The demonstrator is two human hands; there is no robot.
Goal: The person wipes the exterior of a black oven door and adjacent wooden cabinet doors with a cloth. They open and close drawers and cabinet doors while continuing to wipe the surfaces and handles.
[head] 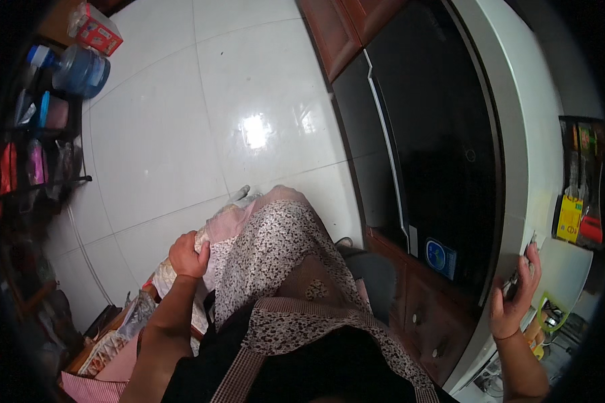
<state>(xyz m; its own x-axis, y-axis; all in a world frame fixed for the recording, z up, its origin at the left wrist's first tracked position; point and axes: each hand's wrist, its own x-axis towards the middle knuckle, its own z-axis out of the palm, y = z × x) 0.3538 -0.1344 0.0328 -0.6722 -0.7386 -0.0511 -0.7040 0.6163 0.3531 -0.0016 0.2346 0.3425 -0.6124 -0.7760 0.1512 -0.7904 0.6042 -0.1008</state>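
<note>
My left hand (186, 256) rests on the edge of light patterned fabric, beside the striped hem of a floral apron (267, 252) that covers my lap and legs. Its fingertips are partly hidden, so its grip is unclear. At the right, my right hand (515, 294) is raised at the edge of a pale countertop (515, 201), thumb apart from the fingers. A small dark, shiny object (511, 284) shows between thumb and fingers; whether it is held cannot be told. A translucent cutting board (564, 267) and a green loop-shaped handle (543, 322) are close by.
Below the counter stands a black glass-fronted appliance (433, 131) among red-brown cabinets (433, 312). A blue water jug (83, 70), a red box (98, 34) and a dark shelf rack (55, 133) line the far left. Pink striped cloth (116, 360) lies at lower left. The floor has white tiles (151, 136).
</note>
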